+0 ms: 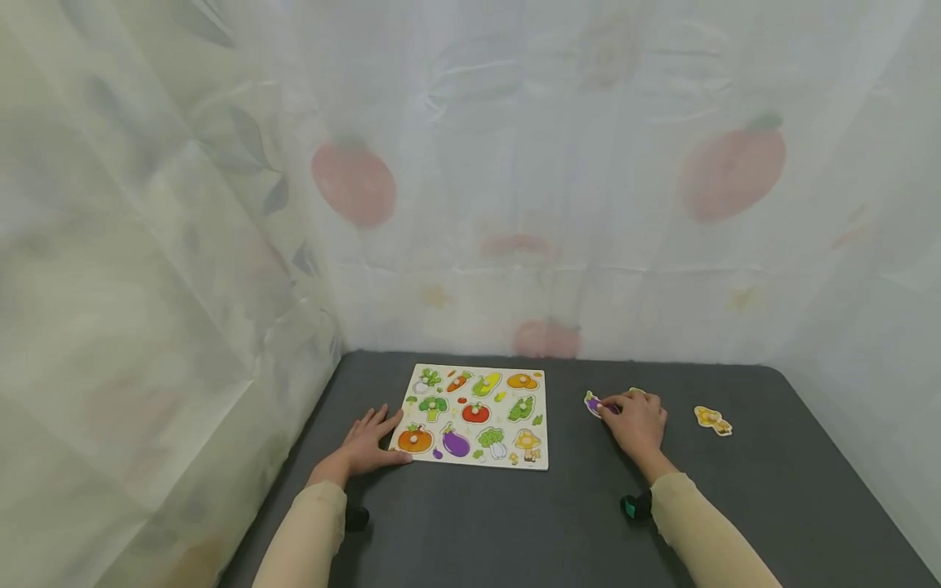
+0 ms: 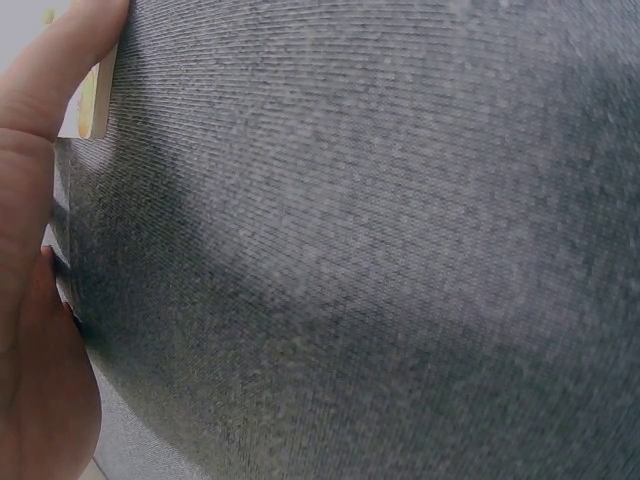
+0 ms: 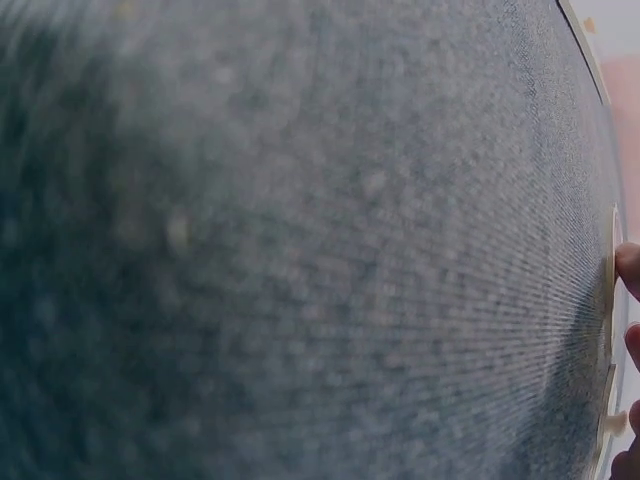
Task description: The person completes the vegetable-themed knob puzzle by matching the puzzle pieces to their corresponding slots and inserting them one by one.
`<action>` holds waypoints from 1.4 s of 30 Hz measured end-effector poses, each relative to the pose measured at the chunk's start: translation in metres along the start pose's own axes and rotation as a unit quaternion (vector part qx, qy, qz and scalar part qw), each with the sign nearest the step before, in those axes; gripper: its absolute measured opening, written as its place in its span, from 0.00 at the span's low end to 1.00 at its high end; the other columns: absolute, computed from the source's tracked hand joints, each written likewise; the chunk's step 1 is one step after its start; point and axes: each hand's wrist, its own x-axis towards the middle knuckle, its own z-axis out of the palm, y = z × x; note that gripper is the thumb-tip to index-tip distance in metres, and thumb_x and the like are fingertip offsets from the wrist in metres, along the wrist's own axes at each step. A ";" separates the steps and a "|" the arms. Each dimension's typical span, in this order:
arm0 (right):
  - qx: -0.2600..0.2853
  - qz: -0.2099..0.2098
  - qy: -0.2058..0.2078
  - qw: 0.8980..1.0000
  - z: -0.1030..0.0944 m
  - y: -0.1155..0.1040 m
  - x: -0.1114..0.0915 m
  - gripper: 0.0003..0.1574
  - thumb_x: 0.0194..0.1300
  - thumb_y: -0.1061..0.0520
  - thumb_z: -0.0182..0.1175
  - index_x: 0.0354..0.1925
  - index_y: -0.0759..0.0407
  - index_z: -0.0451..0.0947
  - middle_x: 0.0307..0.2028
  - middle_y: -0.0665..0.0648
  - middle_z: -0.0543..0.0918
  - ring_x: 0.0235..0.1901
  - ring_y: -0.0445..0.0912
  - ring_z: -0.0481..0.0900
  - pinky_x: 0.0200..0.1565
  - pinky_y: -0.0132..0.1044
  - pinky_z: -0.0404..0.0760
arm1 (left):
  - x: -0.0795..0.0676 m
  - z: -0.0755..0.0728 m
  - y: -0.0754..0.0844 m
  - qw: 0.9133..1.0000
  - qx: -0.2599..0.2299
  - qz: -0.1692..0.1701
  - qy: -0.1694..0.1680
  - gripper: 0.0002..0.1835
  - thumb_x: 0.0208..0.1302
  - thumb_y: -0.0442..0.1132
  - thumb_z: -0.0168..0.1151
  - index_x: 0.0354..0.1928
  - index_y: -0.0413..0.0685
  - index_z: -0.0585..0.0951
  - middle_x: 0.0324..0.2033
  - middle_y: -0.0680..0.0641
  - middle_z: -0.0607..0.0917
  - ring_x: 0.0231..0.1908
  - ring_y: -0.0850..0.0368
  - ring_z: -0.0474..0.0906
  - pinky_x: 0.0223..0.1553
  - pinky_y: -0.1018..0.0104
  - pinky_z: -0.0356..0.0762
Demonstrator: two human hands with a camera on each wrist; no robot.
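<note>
A cream puzzle board (image 1: 506, 417) with colourful vegetable pictures lies left of centre on the dark table. My left hand (image 1: 365, 445) rests at its left edge, fingers spread, thumb by the lower corner. The left wrist view shows the thumb (image 2: 60, 70) against the board's edge. My right hand (image 1: 635, 423) is bent over a purple eggplant puzzle piece (image 1: 591, 402), a fingertip touching it. A second piece (image 1: 636, 390) shows partly behind this hand. In the right wrist view one fingertip (image 3: 628, 266) meets a thin piece's edge; whether it is pinched is hidden.
A yellow mushroom-shaped piece (image 1: 712, 420) lies to the right of my right hand. The dark table (image 1: 507, 531) ends at the back against a hanging white curtain (image 1: 551, 204) with fruit prints. Another curtain (image 1: 147, 327) hangs along the left side.
</note>
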 end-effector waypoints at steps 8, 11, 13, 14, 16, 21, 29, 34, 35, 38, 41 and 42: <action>0.020 -0.008 0.015 1.000 0.000 -0.008 0.001 0.14 0.68 0.48 0.67 0.42 0.56 0.90 0.51 0.66 0.80 0.62 0.70 0.63 0.61 0.70 0.56 | -0.001 0.003 -0.002 1.000 -0.012 0.016 0.006 0.57 0.57 0.68 0.70 0.80 0.48 0.58 0.78 0.30 0.49 0.76 0.26 0.38 0.73 0.30 0.34; 0.040 -0.011 0.023 0.999 -0.002 -0.022 0.003 0.13 0.67 0.49 0.68 0.41 0.57 0.90 0.50 0.65 0.81 0.61 0.68 0.64 0.62 0.70 0.56 | -0.002 0.002 -0.003 0.999 -0.021 0.026 0.011 0.57 0.57 0.69 0.70 0.80 0.46 0.59 0.78 0.29 0.49 0.76 0.26 0.38 0.72 0.29 0.33; 0.050 -0.014 0.026 0.998 -0.002 -0.035 0.004 0.13 0.66 0.49 0.69 0.40 0.57 0.90 0.49 0.65 0.81 0.61 0.67 0.65 0.63 0.68 0.56 | -0.002 0.001 -0.003 0.999 -0.022 0.026 0.012 0.56 0.57 0.67 0.71 0.80 0.46 0.59 0.78 0.28 0.50 0.76 0.25 0.38 0.72 0.29 0.34; 0.055 -0.015 0.024 0.998 -0.001 -0.041 0.004 0.13 0.66 0.48 0.70 0.40 0.57 0.90 0.49 0.64 0.81 0.61 0.66 0.65 0.63 0.68 0.57 | -0.002 0.002 -0.005 0.999 -0.021 0.026 0.013 0.56 0.58 0.67 0.70 0.80 0.46 0.59 0.78 0.29 0.50 0.76 0.26 0.37 0.72 0.29 0.33; 0.060 -0.019 0.019 0.998 0.002 -0.054 0.003 0.13 0.65 0.48 0.70 0.40 0.56 0.90 0.48 0.63 0.81 0.61 0.65 0.65 0.63 0.67 0.58 | -0.001 0.001 -0.004 1.000 -0.015 0.021 0.008 0.56 0.59 0.67 0.70 0.80 0.47 0.58 0.78 0.30 0.49 0.76 0.27 0.37 0.72 0.30 0.34; 0.089 -0.038 -0.006 0.995 0.013 -0.087 -0.001 0.14 0.65 0.45 0.70 0.40 0.54 0.90 0.49 0.60 0.81 0.62 0.62 0.64 0.64 0.64 0.57 | 0.000 -0.001 -0.001 1.000 -0.007 0.000 -0.005 0.55 0.58 0.65 0.72 0.81 0.49 0.58 0.79 0.32 0.48 0.77 0.28 0.37 0.73 0.31 0.35; 0.117 -0.056 -0.039 0.991 0.034 -0.133 -0.011 0.11 0.64 0.43 0.71 0.37 0.48 0.90 0.49 0.56 0.81 0.63 0.61 0.65 0.64 0.62 0.59 | 0.000 0.000 0.000 1.000 0.001 -0.002 -0.001 0.55 0.58 0.66 0.71 0.81 0.49 0.58 0.79 0.32 0.50 0.77 0.28 0.39 0.74 0.32 0.37; 0.122 -0.077 -0.047 0.988 0.048 -0.156 -0.020 0.09 0.63 0.44 0.72 0.35 0.45 0.90 0.48 0.54 0.83 0.63 0.61 0.66 0.62 0.63 0.62 | 0.001 -0.001 0.000 1.000 -0.001 -0.005 -0.002 0.55 0.58 0.66 0.71 0.81 0.50 0.58 0.79 0.33 0.50 0.77 0.29 0.38 0.74 0.32 0.36; 0.122 -0.082 -0.048 0.988 0.051 -0.161 -0.022 0.08 0.63 0.44 0.72 0.35 0.45 0.90 0.48 0.54 0.83 0.62 0.61 0.67 0.61 0.63 0.63 | 0.001 -0.001 0.000 1.000 -0.001 -0.005 -0.002 0.56 0.58 0.66 0.71 0.81 0.50 0.58 0.79 0.33 0.49 0.77 0.29 0.38 0.74 0.32 0.36; 0.114 -0.093 -0.053 0.988 0.061 -0.172 -0.026 0.08 0.62 0.43 0.72 0.34 0.44 0.90 0.46 0.52 0.83 0.60 0.59 0.69 0.60 0.62 0.66 | 0.002 0.000 0.000 1.000 0.000 -0.007 -0.001 0.55 0.58 0.66 0.71 0.81 0.51 0.58 0.79 0.33 0.49 0.77 0.30 0.38 0.74 0.33 0.35; 0.106 -0.098 -0.062 0.988 0.071 -0.183 -0.030 0.08 0.62 0.42 0.72 0.34 0.42 0.90 0.44 0.50 0.82 0.58 0.58 0.70 0.58 0.60 0.67 | 0.003 0.001 -0.001 1.000 0.003 -0.005 0.000 0.55 0.58 0.66 0.71 0.81 0.51 0.58 0.79 0.33 0.50 0.77 0.29 0.38 0.74 0.32 0.35; 0.101 -0.099 -0.064 0.988 0.073 -0.186 -0.031 0.08 0.61 0.42 0.72 0.34 0.42 0.90 0.43 0.49 0.83 0.58 0.57 0.70 0.58 0.59 0.68 | 0.004 0.002 -0.001 1.000 0.004 -0.006 0.000 0.55 0.58 0.66 0.71 0.81 0.51 0.58 0.79 0.33 0.49 0.77 0.29 0.38 0.74 0.33 0.36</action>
